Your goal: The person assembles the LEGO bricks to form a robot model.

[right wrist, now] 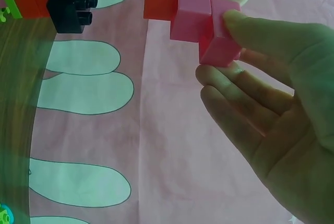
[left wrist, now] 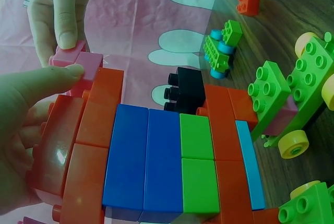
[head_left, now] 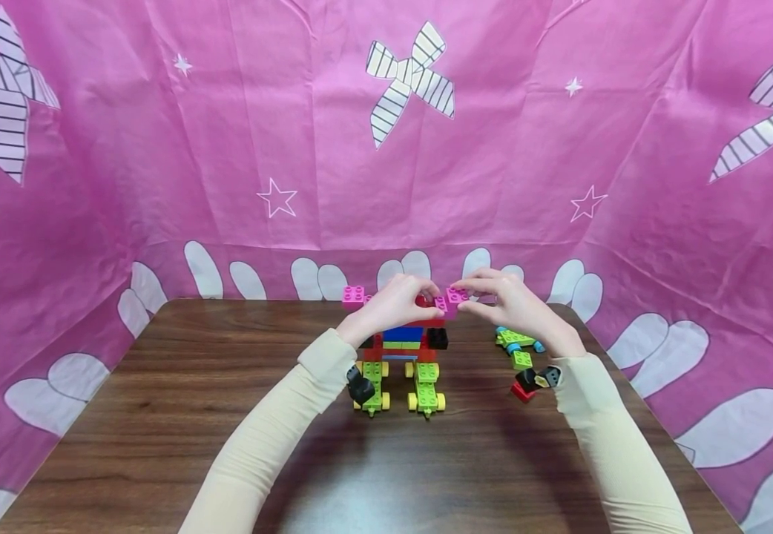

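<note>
A robot-like figure of toy building blocks stands on the table, with a blue middle (head_left: 403, 334), red blocks above and below it, and green wheeled feet (head_left: 426, 389). My left hand (head_left: 393, 302) reaches over its top; the thumb and fingers grip the inner pink block (right wrist: 192, 12) of the arm on the right. Its fingers partly hide the red top block (left wrist: 58, 148). From the right, my right hand (head_left: 513, 302) pinches the outer pink block (right wrist: 222, 38) between thumb and fingers. Both pink blocks are joined, stepped one beside the other.
Another pink block (head_left: 353, 295) sticks out at the figure's left. On the table to the right lie a green wheeled piece with blue wheels (head_left: 516, 338), a small green block (head_left: 521, 360) and a red block (head_left: 522, 391). A pink patterned cloth (head_left: 333, 111) surrounds the table.
</note>
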`<state>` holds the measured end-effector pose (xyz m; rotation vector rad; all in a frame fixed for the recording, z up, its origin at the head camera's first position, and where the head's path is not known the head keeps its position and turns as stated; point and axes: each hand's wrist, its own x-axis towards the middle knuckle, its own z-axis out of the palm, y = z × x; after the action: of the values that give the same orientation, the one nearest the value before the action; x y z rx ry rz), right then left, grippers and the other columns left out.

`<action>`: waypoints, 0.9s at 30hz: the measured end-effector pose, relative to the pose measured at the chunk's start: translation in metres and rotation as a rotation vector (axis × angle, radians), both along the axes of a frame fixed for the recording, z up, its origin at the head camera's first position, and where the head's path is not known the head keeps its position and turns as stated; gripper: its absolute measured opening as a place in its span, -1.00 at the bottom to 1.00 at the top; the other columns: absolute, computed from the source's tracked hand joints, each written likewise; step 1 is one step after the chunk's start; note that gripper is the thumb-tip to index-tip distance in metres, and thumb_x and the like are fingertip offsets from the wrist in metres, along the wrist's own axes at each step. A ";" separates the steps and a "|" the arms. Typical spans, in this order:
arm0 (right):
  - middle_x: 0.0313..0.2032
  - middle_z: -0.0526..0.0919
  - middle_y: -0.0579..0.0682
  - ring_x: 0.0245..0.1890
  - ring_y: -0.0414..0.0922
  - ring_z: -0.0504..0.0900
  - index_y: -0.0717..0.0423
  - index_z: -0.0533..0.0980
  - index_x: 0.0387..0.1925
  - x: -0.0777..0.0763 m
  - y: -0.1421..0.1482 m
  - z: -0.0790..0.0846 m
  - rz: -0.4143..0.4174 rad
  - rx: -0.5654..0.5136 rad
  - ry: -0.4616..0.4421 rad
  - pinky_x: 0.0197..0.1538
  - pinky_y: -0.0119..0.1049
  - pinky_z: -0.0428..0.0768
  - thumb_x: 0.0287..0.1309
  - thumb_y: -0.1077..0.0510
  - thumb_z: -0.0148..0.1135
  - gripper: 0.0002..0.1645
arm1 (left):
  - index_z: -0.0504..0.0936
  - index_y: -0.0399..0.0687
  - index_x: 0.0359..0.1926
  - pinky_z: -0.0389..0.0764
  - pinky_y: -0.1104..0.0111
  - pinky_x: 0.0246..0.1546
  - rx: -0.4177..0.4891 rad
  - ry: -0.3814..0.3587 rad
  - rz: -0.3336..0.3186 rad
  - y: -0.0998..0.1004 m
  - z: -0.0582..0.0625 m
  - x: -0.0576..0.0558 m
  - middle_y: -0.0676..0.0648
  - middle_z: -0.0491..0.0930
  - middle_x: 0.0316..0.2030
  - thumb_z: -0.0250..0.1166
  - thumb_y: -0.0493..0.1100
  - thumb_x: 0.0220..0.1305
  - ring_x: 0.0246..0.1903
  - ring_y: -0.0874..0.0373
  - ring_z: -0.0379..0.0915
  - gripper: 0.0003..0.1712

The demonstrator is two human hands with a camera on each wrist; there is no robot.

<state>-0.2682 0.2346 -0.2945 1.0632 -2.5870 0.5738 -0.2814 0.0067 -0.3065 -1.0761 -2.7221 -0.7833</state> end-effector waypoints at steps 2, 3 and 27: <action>-0.12 0.62 -0.07 -0.29 -0.24 0.57 -0.01 0.59 0.00 0.000 0.000 0.000 0.003 0.005 0.017 -0.28 -0.40 0.60 0.04 0.02 0.35 -0.56 | 0.64 -0.08 -0.04 0.60 0.39 -0.04 0.003 0.001 0.000 0.000 0.000 0.000 -0.03 0.70 -0.16 0.33 0.04 0.14 -0.13 0.19 0.60 -0.58; -0.13 0.62 -0.07 -0.30 -0.24 0.57 -0.01 0.59 -0.01 0.000 0.000 0.000 0.004 0.005 0.024 -0.28 -0.40 0.61 0.02 0.03 0.36 -0.56 | 0.64 -0.08 -0.05 0.60 0.39 -0.04 0.006 0.001 0.000 0.000 -0.001 0.000 -0.03 0.70 -0.16 0.34 0.04 0.13 -0.13 0.19 0.60 -0.58; -0.21 0.62 -0.02 -0.28 -0.19 0.57 0.08 0.61 -0.08 -0.002 -0.002 -0.007 0.050 -0.022 0.155 -0.30 -0.31 0.65 -0.05 0.12 0.42 -0.58 | 0.64 -0.08 -0.06 0.60 0.39 -0.07 0.002 -0.022 0.000 0.000 0.003 0.001 -0.02 0.70 -0.17 0.34 0.02 0.14 -0.14 0.19 0.60 -0.60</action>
<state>-0.2699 0.2323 -0.3012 1.1218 -2.4215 0.5083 -0.2805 0.0070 -0.3036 -1.0736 -2.7385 -0.8025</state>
